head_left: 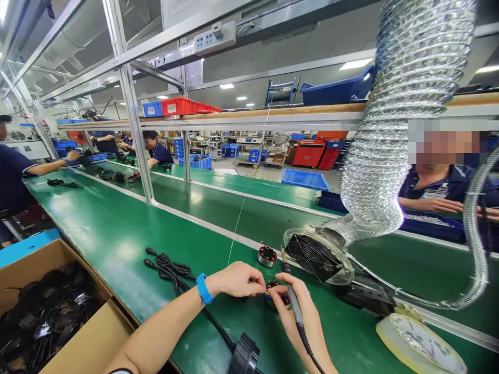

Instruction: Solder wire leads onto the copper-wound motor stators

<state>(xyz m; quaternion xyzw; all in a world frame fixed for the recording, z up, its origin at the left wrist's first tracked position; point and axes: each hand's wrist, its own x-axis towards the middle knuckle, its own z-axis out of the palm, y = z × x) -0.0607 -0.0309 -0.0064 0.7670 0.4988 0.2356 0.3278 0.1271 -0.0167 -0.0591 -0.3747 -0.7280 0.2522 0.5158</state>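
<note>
My left hand [237,279], with a blue wristband, is closed in a pinch at a small round motor part [273,286] on the green bench; a thin solder wire [237,218] runs up from my fingers. My right hand [298,311] grips a black soldering iron [290,283] like a pen, its tip pointing up and away above the part. A second round motor part [267,255] with red windings lies just beyond. A black cable [169,267] lies coiled to the left of my left hand.
A fume fan [314,255] on a silver flexible duct [390,130] stands right of my hands. A cardboard box [78,343] of black cables sits at lower left. A round clock [423,343] lies at right. Other workers sit at left and right.
</note>
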